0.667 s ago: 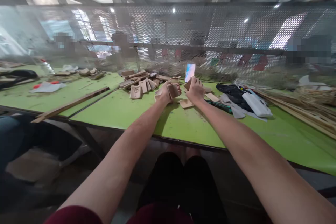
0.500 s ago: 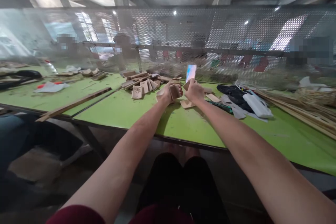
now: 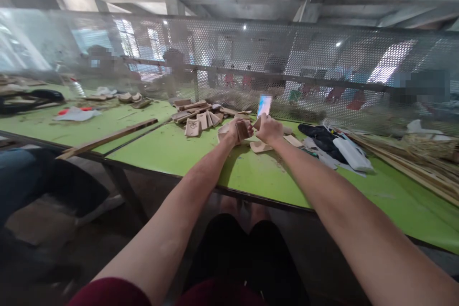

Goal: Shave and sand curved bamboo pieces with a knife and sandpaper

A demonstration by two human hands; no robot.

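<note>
My left hand (image 3: 234,130) is closed around a small brown curved piece (image 3: 243,130), its fingertips showing at the piece's right edge. Just right of it, my right hand (image 3: 268,130) pinches another small brown piece (image 3: 257,124) that points toward the left hand. The two hands are close but apart, above the green table (image 3: 201,153). Behind the right hand stands a phone (image 3: 264,106) with a lit screen. A pale curved piece (image 3: 260,147) lies below the right hand. A pile of similar pieces (image 3: 201,117) lies left of the hands.
Black cloth (image 3: 321,139) and a white object (image 3: 352,154) lie to the right, beside long strips (image 3: 401,160). A long wooden strip (image 3: 111,137) crosses the left table edge. Perforated mesh (image 3: 229,57) rises behind the table. A seated person's leg (image 3: 53,177) shows at left.
The camera view has shifted slightly, so the scene sits a little lower and further right. Both hands still hold their pieces, with little change between them.
</note>
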